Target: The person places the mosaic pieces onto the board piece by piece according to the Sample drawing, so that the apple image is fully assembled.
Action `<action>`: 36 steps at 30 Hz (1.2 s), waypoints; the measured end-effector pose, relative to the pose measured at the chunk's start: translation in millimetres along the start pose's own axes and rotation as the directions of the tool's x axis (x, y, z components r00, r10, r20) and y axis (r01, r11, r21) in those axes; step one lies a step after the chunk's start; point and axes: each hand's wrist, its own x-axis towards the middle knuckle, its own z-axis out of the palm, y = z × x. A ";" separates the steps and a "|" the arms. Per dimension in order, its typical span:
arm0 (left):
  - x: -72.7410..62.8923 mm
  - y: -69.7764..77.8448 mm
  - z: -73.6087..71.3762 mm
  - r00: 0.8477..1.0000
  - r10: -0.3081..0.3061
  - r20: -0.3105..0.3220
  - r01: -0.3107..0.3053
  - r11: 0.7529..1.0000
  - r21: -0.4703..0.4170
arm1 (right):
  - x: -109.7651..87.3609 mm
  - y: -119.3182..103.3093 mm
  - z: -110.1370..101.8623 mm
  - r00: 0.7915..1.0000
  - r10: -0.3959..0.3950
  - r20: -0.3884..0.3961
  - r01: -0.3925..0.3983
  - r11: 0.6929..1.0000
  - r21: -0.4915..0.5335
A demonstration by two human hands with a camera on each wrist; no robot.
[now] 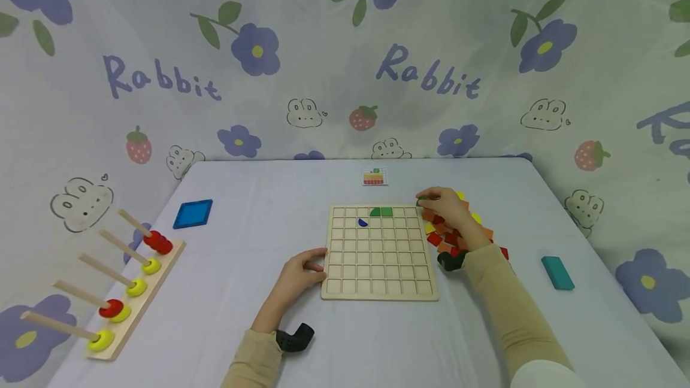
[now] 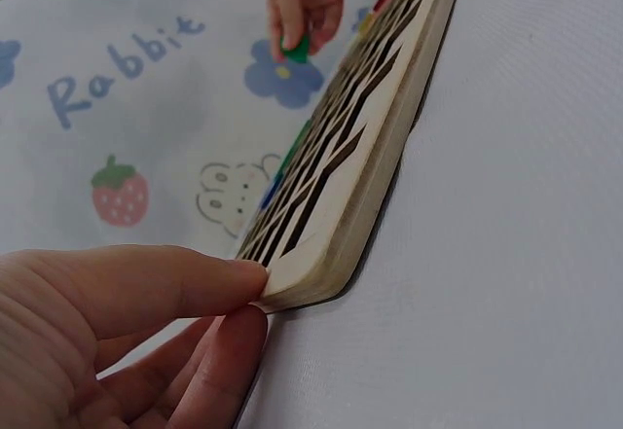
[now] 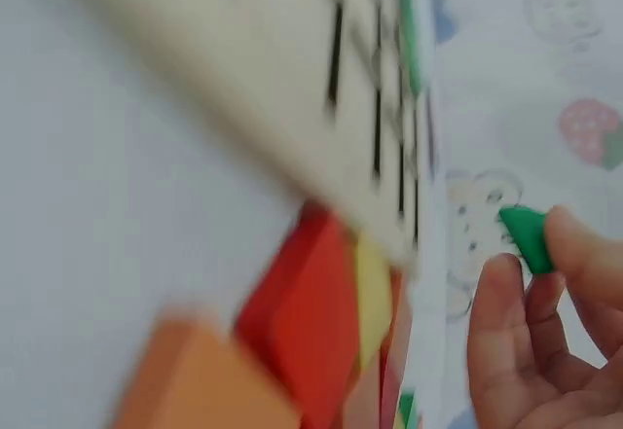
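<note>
- Currently, a wooden grid board (image 1: 377,258) lies flat on a white-covered counter (image 1: 242,208), with a picture card (image 1: 374,176) beyond its far edge.
- In its farthest row, a green square (image 1: 386,212) sits beside a green shape with one rounded corner (image 1: 375,212); a blue piece (image 1: 363,223) lies one row nearer.
- The held green piece (image 3: 529,237) could slip, likely because it is small and only fingertips secure it; it might then drop among the loose pieces (image 1: 448,239) just right of the board.
- The right forearm reaches over that heap, so a low sleeve could scatter some of it.
- Uneven pressure at the left edge could slide the board and jolt the shapes on it.
- The right hand (image 1: 444,205) pinches the green piece between thumb and fingertips, near the board's far right corner.
- The left hand (image 1: 296,273) is loosely spread, its fingers lightly bent; thumb and fingertips touch the board's left edge, not wrapped around it.
</note>
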 end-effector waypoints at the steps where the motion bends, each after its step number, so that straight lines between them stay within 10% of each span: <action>1: -0.3 0.9 -0.4 1.000 0.001 -0.001 -0.001 1.000 0.000 | -1.1 -3.0 1.9 1.000 0.016 0.004 -0.016 0.998 0.066; 9: -1.0 1.3 -0.8 1.000 0.001 -0.002 -0.001 1.000 0.000 | -5.9 -18.8 22.8 0.997 0.070 0.042 -0.079 0.948 0.308; 20: 0.0 -1.7 -1.4 1.000 -0.008 0.001 0.008 1.000 -0.011 | -5.6 -29.6 46.2 0.976 0.143 0.165 -0.214 0.770 0.602; 36: -1.9 -0.8 0.1 1.000 -0.019 0.009 0.019 1.000 -0.001 | 0.1 -27.2 63.4 0.989 0.143 0.026 -0.146 0.973 0.178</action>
